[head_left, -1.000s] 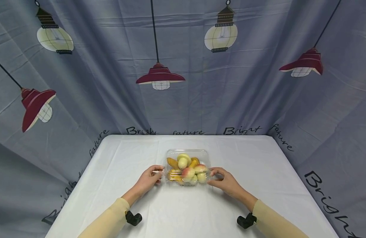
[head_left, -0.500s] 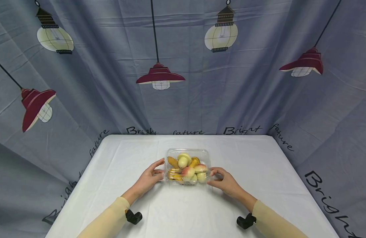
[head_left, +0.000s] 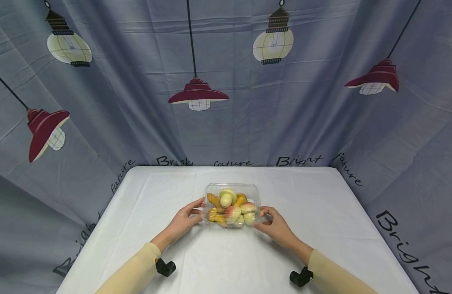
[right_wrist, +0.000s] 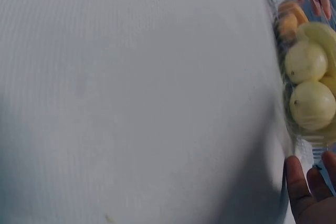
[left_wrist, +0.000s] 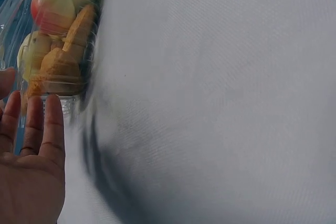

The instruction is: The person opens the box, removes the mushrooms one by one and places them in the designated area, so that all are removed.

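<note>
A clear plastic box point(head_left: 215, 187) stands on the white-covered table, with yellow, pale green and red-blushed fruit point(head_left: 232, 214) seen through it. My left hand point(head_left: 184, 219) is at the box's left end. In the left wrist view that hand's fingers point(left_wrist: 52, 129) are straight, tips at the box's end wall. At the opposite end is my right hand point(head_left: 278, 229), its thumb near the front right corner and its fingers by the side. The right wrist view shows loosely extended fingers point(right_wrist: 297, 182) close to the box, with pale round fruit point(right_wrist: 306, 62) inside.
The white tablecloth point(head_left: 229, 261) spreads around the box. A grey-blue curtain point(head_left: 226, 134) printed with lamps and lettering hangs behind the table and at both sides. A black wrist camera point(head_left: 165, 267) sits below the left sleeve, another black camera point(head_left: 301, 277) by the right.
My left fingers have straightened along the box's left end. My right hand and wrist have shifted slightly left, the thumb nearer the front corner. The box has barely moved.
</note>
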### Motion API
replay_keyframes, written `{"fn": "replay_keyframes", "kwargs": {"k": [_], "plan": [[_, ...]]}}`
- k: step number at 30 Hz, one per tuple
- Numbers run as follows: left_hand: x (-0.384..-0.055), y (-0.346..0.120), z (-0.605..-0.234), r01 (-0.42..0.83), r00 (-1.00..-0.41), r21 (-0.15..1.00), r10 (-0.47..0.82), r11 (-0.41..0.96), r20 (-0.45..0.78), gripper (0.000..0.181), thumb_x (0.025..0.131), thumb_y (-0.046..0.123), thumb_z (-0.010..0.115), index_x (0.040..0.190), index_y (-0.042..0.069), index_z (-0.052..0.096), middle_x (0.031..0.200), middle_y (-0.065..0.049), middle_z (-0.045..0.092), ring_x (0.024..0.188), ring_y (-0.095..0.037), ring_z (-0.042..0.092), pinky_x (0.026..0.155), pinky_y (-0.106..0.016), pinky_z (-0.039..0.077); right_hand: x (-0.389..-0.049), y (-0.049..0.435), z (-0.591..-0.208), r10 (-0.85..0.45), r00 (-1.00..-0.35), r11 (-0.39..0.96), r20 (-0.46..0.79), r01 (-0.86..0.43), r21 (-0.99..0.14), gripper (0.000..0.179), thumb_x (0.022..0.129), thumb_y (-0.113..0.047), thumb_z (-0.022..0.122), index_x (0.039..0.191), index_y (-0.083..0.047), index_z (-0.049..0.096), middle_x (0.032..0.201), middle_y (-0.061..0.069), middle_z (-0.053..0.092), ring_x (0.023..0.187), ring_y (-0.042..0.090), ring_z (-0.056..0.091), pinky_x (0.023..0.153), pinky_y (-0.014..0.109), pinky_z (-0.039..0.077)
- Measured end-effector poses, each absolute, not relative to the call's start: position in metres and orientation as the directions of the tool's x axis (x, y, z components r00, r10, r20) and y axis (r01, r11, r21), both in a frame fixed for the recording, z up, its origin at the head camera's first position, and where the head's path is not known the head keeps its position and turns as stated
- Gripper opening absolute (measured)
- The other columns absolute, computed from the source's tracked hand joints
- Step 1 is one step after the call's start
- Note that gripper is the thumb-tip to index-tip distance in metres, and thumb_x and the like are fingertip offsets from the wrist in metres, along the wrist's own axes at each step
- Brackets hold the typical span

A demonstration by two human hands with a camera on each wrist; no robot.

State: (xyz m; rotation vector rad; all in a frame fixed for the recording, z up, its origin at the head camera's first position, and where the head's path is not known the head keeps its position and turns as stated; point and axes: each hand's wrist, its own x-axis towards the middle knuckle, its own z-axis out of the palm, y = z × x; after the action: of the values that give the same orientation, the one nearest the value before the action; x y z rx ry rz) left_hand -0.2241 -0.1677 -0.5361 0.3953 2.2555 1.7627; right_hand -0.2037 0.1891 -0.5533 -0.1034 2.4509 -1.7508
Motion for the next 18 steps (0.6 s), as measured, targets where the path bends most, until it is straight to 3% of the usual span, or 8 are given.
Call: {"fn": "replay_keyframes", "kwargs": {"k": [8,13,18], "plan": [[-0.2240,-0.1681,-0.5382,0.044,-0.934,0.970,0.355,0.238,-0.045,0.066,0.101,0.023,0.067,0.160,0.017,0.037,0.151,-0.009,0.050,0.126,-0.027,0.053,0.099,-0.044,0.053,-0.2031,0.1831,-0.5546,-0.061,-0.998,0.394,-0.016,-0.010,-0.919,0.039,0.085,-0.025,0.085,0.098,-0.004,0.055,0.145,0.010,0.053,0.083,0.021,0.062,0.064,0.029,0.053],[-0.2239,-0.1683,-0.5385,0.052,-0.939,0.967,0.343,0.250,-0.038,0.065,0.101,0.026,0.068,0.159,0.018,0.039,0.148,-0.008,0.052,0.129,-0.026,0.052,0.098,-0.043,0.053,-0.2032,0.1848,-0.5535,-0.039,-0.998,0.474,0.056,-0.068,-0.878,0.038,0.082,-0.031,0.087,0.093,-0.005,0.061,0.136,0.005,0.060,0.102,0.025,0.059,0.076,0.032,0.054],[-0.2229,-0.1676,-0.5355,0.060,-0.944,0.960,0.327,0.275,-0.035,0.064,0.100,0.028,0.069,0.158,0.020,0.042,0.145,-0.005,0.055,0.129,-0.025,0.053,0.094,-0.033,0.054,-0.2016,0.1861,-0.5510,-0.038,-0.996,0.487,0.077,-0.086,-0.869,0.040,0.081,-0.036,0.088,0.092,-0.006,0.064,0.132,0.001,0.063,0.112,0.026,0.055,0.085,0.036,0.052]]}}
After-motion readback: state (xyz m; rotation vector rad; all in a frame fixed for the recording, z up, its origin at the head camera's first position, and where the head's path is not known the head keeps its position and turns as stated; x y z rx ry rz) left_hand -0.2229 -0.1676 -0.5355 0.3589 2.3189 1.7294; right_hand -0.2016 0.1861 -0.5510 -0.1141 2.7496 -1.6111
